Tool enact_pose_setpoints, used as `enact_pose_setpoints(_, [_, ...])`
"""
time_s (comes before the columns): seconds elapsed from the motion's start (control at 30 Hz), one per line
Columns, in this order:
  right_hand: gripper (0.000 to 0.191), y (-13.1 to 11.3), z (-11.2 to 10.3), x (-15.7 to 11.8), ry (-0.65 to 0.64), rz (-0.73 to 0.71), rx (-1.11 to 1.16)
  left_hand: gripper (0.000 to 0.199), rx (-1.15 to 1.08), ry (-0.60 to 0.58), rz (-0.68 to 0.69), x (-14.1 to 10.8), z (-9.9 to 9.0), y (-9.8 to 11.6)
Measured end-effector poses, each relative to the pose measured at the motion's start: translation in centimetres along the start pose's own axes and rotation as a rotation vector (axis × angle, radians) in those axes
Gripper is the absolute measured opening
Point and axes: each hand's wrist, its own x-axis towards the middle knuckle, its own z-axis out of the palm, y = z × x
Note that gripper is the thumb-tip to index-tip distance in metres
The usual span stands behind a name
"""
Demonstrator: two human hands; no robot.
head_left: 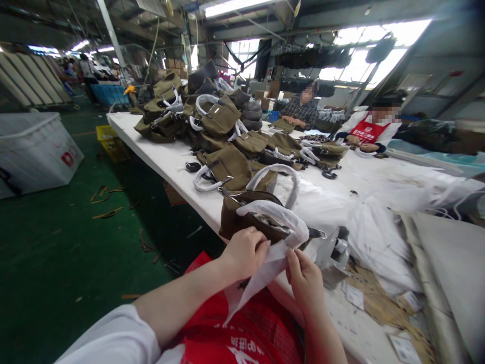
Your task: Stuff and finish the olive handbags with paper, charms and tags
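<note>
An olive-brown handbag stands at the near edge of the white table, its zipped top open. Its front handle is wrapped in thin white wrapping, and a loose tail of the wrapping sheet hangs down over the red apron. My right hand pinches this sheet near the handle's right end. On the bag's near side, my left hand is closed with its thumb and fingers at the sheet's left edge. The rear handle arches up, wrapped in white too.
A heap of similar bags covers the far left of the table. Right of my bag are a tape dispenser and crumpled white sheets. Two people sit across the table. A white bin and yellow crate stand on the left floor.
</note>
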Motion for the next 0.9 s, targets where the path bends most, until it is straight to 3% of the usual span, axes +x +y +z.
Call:
enact_pose_setpoints(0.13, [0.046,0.4,0.5,0.0,-0.025,-0.014,0.024,0.051,-0.681,-0.405,-0.224,0.4,2.3,-2.3])
enact_pose_setpoints(0.17, [0.045,0.4,0.5,-0.1,-0.021,-0.020,0.019,0.058,-0.839,-0.463,-0.260,0.4,3.2,-2.6])
enact_pose_setpoints(0.23, [0.046,0.2,0.5,-0.2,-0.005,-0.028,0.000,0.066,-1.002,-0.469,-0.292,0.3,4.6,-2.9])
enact_pose_setpoints(0.33, [0.044,-0.2,0.2,-0.5,-0.006,-0.020,-0.034,0.063,-0.933,-0.361,-0.279,0.1,5.4,-2.7])
enact_pose_setpoints(0.43, [0.044,-0.3,0.1,-0.5,0.010,0.019,-0.064,0.055,-0.737,-0.255,-0.212,0.0,5.0,-2.4])
enact_pose_setpoints(0.53, [0.046,0.1,0.4,-0.3,0.018,0.040,-0.014,0.049,-0.609,-0.233,-0.180,-0.1,4.6,-2.2])
enact_pose_setpoints(0.7, [0.048,0.6,0.8,-0.4,0.011,0.042,0.061,0.049,-0.623,-0.239,-0.169,-0.4,4.7,-1.9])
enact_pose_setpoints(0.8, [0.049,1.2,-1.3,-0.5,-0.018,0.020,0.108,0.052,-0.619,-0.248,-0.183,-0.3,4.8,-2.0])
enact_pose_setpoints(0.83, [0.048,1.9,-2.5,-0.5,0.036,0.035,0.105,0.052,-0.612,-0.256,-0.201,-0.2,4.9,-2.1])
enact_pose_setpoints(0.9, [0.046,3.9,-5.5,-0.2,0.279,0.113,0.020,0.053,-0.595,-0.272,-0.236,0.0,5.2,-2.6])
